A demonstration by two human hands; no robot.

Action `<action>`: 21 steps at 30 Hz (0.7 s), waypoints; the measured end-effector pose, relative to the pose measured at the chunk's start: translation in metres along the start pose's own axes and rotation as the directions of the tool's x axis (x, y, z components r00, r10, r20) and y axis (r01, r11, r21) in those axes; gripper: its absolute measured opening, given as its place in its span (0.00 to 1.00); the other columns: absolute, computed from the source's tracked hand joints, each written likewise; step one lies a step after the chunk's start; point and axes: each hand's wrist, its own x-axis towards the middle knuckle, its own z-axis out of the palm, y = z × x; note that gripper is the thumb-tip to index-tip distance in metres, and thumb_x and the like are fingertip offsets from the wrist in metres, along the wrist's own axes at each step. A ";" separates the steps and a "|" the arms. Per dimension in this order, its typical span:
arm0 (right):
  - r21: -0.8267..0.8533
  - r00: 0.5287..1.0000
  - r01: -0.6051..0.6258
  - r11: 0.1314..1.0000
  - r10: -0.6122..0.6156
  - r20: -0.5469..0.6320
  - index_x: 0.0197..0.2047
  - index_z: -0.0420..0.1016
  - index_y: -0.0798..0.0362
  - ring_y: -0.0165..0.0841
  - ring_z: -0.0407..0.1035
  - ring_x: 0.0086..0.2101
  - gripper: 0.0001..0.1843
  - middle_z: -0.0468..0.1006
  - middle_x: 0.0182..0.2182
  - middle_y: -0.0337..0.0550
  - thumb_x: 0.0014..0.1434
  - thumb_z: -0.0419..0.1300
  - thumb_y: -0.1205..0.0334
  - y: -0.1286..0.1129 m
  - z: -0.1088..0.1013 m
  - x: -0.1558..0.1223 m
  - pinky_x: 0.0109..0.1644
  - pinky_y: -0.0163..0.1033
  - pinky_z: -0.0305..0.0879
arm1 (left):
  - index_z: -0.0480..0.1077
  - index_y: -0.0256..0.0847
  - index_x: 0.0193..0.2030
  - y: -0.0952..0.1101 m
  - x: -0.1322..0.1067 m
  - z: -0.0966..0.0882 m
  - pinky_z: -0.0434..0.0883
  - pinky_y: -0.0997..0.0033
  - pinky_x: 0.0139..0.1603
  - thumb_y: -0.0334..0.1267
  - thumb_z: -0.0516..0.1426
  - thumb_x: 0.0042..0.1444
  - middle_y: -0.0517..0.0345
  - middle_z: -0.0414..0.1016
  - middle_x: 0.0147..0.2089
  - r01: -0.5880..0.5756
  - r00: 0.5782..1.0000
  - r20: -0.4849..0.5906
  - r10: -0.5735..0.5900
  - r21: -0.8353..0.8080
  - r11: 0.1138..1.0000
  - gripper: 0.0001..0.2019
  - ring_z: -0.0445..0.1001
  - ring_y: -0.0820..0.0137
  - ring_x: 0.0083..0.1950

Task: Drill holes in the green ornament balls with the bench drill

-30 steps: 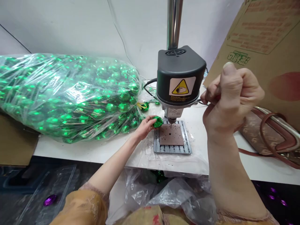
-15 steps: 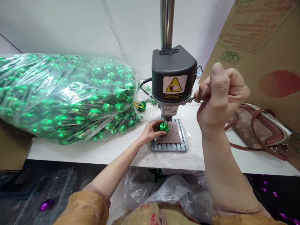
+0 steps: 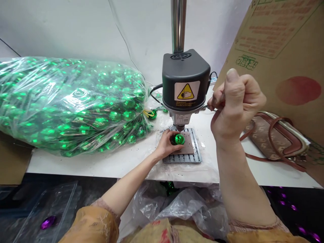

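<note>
Between the thumb and fingers of my left hand [image 3: 167, 143] is a shiny green faceted ball [image 3: 179, 139]. It rests on a brown board [image 3: 187, 148] lying on the slotted metal base [image 3: 196, 158] of a small drill press [image 3: 186, 81]. The chuck [image 3: 180, 127] is directly above the ball; whether the bit touches it I cannot make out. Raised at the right of the machine, my right hand [image 3: 236, 98] is closed round the drill press's thin lever [image 3: 205, 106], most of which the fingers hide.
On the left lies a large clear bag [image 3: 73, 104] of green balls, tied in yellow. A brown handbag [image 3: 278, 135] and a tall cardboard box [image 3: 280, 44] stand at the right. Crumpled plastic [image 3: 177, 202] hangs below the white table's [image 3: 101, 167] front edge. Dark crumbs surround the base.
My left hand has shifted the green ball slightly to the right, under the chuck. My right hand stays closed on the lever. The whole view has moved a little.
</note>
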 end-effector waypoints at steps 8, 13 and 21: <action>0.025 1.000 -0.011 1.000 0.010 0.012 0.24 0.54 0.49 0.20 0.52 0.18 0.25 0.58 0.16 0.29 0.65 0.62 0.51 0.001 -0.003 0.000 0.22 0.33 0.52 | 0.76 0.43 0.59 -0.013 -0.007 0.015 0.66 0.50 0.71 0.45 0.75 0.47 0.46 0.76 0.61 0.014 1.000 -0.005 -0.015 -0.157 0.987 0.32 0.70 0.50 0.67; 0.044 0.999 0.047 0.998 -0.046 -0.021 0.22 0.53 0.50 0.20 0.51 0.17 0.25 0.56 0.16 0.29 0.65 0.61 0.55 0.003 -0.007 -0.013 0.23 0.35 0.51 | 0.76 0.43 0.59 -0.018 -0.010 0.019 0.65 0.49 0.72 0.48 0.75 0.47 0.46 0.76 0.61 0.009 0.999 -0.036 -0.016 -0.187 0.982 0.33 0.70 0.50 0.68; 0.104 0.980 0.195 0.975 -0.189 -0.061 0.20 0.46 0.53 0.19 0.48 0.17 0.28 0.50 0.15 0.31 0.65 0.59 0.63 0.008 -0.011 -0.033 0.20 0.33 0.47 | 0.76 0.44 0.58 -0.019 -0.010 0.020 0.65 0.48 0.71 0.50 0.75 0.47 0.46 0.75 0.60 0.002 0.999 -0.041 -0.009 -0.176 0.984 0.33 0.69 0.48 0.68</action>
